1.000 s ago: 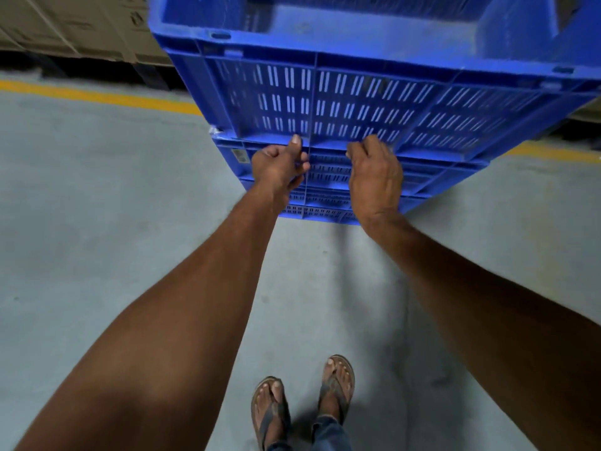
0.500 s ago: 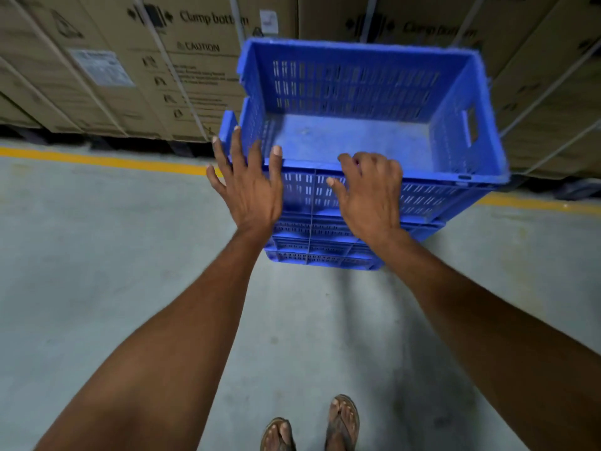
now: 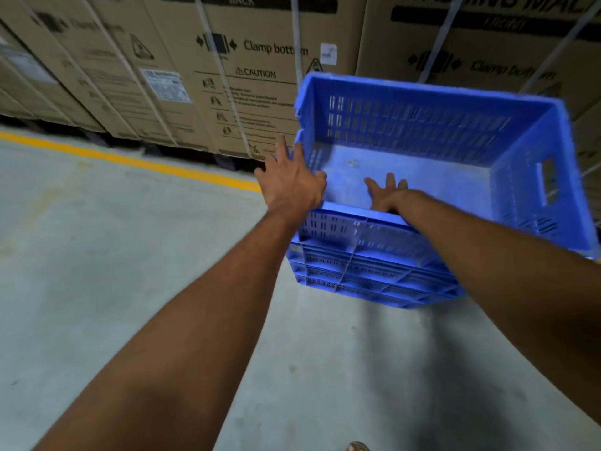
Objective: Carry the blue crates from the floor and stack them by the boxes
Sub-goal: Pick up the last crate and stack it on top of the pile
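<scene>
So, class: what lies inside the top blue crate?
Inside the top blue crate only its bare floor shows, with the right hand reaching in. The patch under that hand is covered.

In front of you, the middle cardboard box [image 3: 247,76] carries the word "BACK" at its top, then "Clamp bottom" beside an arrow sign, and under it "CAUTION" with a warning triangle. The right cardboard box [image 3: 471,43] shows part of "WASHING MAC…" and again "Clamp bottom". The white labels and small print are too blurred to read.
</scene>
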Demonstrator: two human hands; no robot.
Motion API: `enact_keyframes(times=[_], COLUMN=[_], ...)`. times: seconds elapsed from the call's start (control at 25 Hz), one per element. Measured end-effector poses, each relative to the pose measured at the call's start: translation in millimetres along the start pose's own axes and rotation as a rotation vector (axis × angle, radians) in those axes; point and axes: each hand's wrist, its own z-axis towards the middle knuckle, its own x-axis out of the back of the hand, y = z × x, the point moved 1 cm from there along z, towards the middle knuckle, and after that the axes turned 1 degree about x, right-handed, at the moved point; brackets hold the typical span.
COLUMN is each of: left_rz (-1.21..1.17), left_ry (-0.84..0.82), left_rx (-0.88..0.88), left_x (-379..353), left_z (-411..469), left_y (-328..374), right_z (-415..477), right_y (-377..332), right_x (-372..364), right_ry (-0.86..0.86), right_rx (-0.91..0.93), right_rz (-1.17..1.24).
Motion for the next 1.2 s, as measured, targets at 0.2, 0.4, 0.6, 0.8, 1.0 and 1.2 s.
enact_keyframes(times=[0.2, 0.4, 0.6, 0.8, 1.0, 1.2], left_rz=[0.023, 0.013, 0.029, 0.023, -0.015, 0.101], left_ry=[0.086, 0.125, 0.081, 0.058, 0.091, 0.115], left_rx=[0.015, 0.015, 0.043, 0.039, -0.057, -0.231], left_x=[-1.2, -3.5, 0.4, 1.3, 3.9, -19.2], left_z=[0.9, -7.6, 3.5, 0.4, -30.5, -41.8], left_y=[-0.4, -0.9, 1.5, -4.3, -4.5, -22.9], right_z=[53.3, 63.2, 38.8, -66.0, -160.5, -146.2], right_y=[7.1, 22.9, 22.9, 24.5, 72.7, 82.2], right_x=[-9.4, -20.2, -2.7, 11.1, -51.7, -43.7], right_ry=[-0.164, -0.054, -0.068, 0.395, 0.766, 0.661], right_rx=[0.059, 0.108, 0.126, 0.061, -0.093, 0.012], right_rz=[-0.149, -0.361, -0.261, 0.115, 0.1, 0.035])
